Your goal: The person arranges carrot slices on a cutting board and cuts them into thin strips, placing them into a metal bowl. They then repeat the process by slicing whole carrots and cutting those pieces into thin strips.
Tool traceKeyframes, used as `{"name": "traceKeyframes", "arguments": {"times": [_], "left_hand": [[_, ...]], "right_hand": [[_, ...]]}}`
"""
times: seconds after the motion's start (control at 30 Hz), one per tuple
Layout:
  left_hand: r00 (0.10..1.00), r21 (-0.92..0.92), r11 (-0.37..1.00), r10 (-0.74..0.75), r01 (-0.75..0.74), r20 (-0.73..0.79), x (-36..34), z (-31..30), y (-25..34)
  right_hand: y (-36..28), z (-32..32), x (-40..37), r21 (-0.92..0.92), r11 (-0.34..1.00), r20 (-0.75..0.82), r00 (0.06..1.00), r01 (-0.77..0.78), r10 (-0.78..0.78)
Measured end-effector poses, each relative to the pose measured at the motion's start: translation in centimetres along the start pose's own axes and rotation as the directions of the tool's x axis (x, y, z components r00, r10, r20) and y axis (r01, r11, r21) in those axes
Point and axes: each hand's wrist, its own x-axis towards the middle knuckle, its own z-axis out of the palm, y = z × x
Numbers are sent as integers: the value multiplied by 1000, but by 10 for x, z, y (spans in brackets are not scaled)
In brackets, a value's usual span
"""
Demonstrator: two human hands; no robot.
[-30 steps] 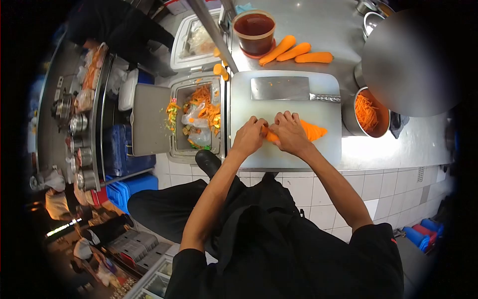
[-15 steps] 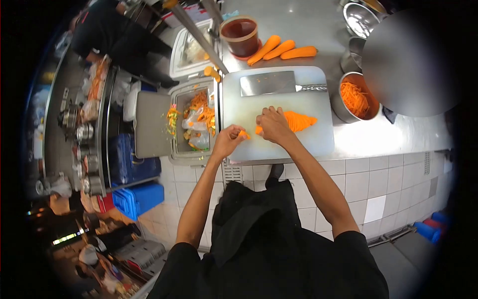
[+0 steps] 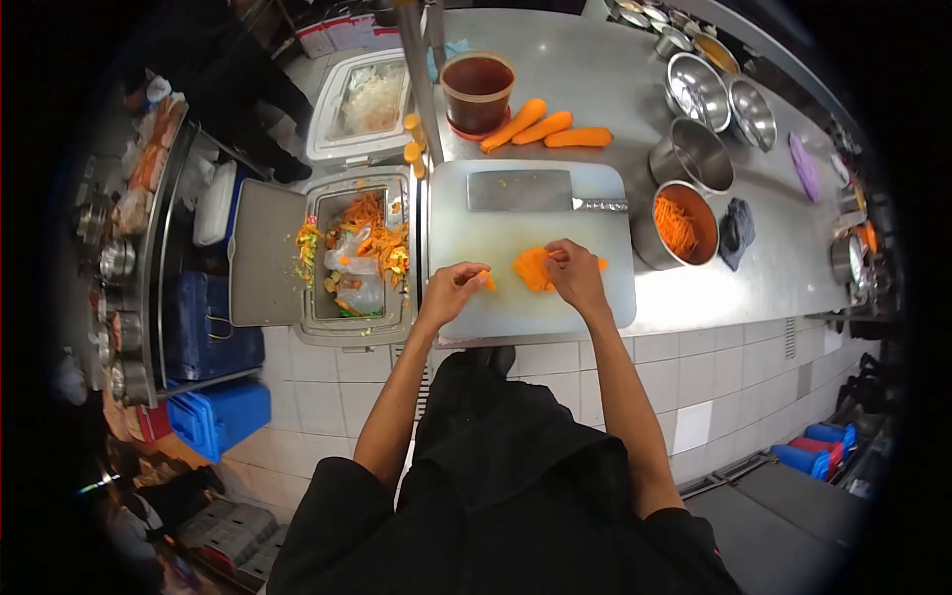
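Observation:
On the white cutting board (image 3: 476,233), carrot slices (image 3: 534,269) lie in an overlapping pile. My right hand (image 3: 577,275) is over the right part of the pile with its fingers bent together at the slices; whether it grips any is hidden. At the board's left edge, my left hand (image 3: 455,295) pinches a small carrot piece (image 3: 487,280) between thumb and fingers. A cleaver (image 3: 520,190) lies flat across the far part of the board, handle to the right. Whole carrots (image 3: 543,127) lie beyond the board.
Left of the board stands an open waste bin (image 3: 412,297) holding peelings and plastic. Right of it is a pot (image 3: 645,233) of shredded carrot (image 3: 676,228), near metal bowls (image 3: 697,91) and a dark cloth (image 3: 736,232). A brown tub (image 3: 477,94) stands behind. Another person (image 3: 223,79) is at the upper left.
My right hand has moved right along the slices, which now sit in a more compact pile. My left hand still holds the small piece. The camera view has shifted.

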Motion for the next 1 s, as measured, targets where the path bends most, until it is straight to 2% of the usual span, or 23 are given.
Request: {"name": "traceKeyframes", "arguments": {"times": [0.03,0.07,0.13,0.17,0.23,0.27,0.33,0.37,0.43,0.47,0.53,0.63,0.67,0.77,0.8,0.83,0.87,0.9,0.93,0.97,1.0], "left_hand": [[997,33,996,81,-81,-17,8,4,0],[997,12,997,80,-80,-20,16,7,-2],[988,95,985,148,-144,-32,25,10,7],[989,76,987,142,-139,-35,29,8,12],[998,11,998,56,-56,33,32,3,19],[998,-1,999,51,-51,34,31,1,20],[999,45,999,15,-16,36,32,-1,16],[999,39,999,14,-15,41,32,1,15],[992,64,998,-33,25,124,31,12,14],[991,59,998,-34,27,131,33,19,14],[993,200,976,67,-86,102,41,30,13],[985,240,956,149,-166,89,54,39,13],[983,241,954,157,-176,95,58,39,15],[982,152,982,89,-115,166,60,32,15],[984,113,987,96,-114,152,59,30,11],[984,78,990,109,-120,139,63,27,9],[983,90,988,113,-127,147,65,27,8],[983,-24,998,69,-66,173,63,28,6],[978,-138,990,22,7,205,60,32,4],[976,-131,991,14,15,218,58,36,1],[985,1,996,84,-86,153,55,38,4]], "right_hand": [[-2,-2,1,-47,996,-50,996,-76,74],[-3,0,3,-67,995,-44,996,-77,74],[-1,7,3,-1,991,52,990,-132,132],[-2,11,5,-19,990,58,989,-137,137],[-14,23,5,-169,985,108,993,-19,38],[-17,28,6,-179,984,113,993,-23,44],[-20,35,8,-327,945,51,998,-9,27],[-21,34,8,-334,943,51,998,-13,32],[-28,30,1,-430,903,-50,999,-14,-8],[-26,25,-4,-435,900,-51,999,-21,-2],[-17,17,-16,-476,879,-40,999,-13,-7],[-8,21,-40,-369,929,-66,996,32,-61],[-8,24,-46,-326,945,-75,997,-26,1],[-11,36,-48,-306,949,-113,993,-74,40],[-17,37,-48,-278,948,-85,987,-158,139],[-15,39,-48,-269,950,-91,986,-161,142],[-11,42,-46,-234,967,-97,992,-99,78],[-12,42,-46,-201,979,-106,994,-41,19],[-11,42,-47,-193,980,-117,993,-53,31],[-11,40,-49,-168,983,-111,992,-75,57],[-11,38,-51,-144,985,-101,992,-95,80]]}}
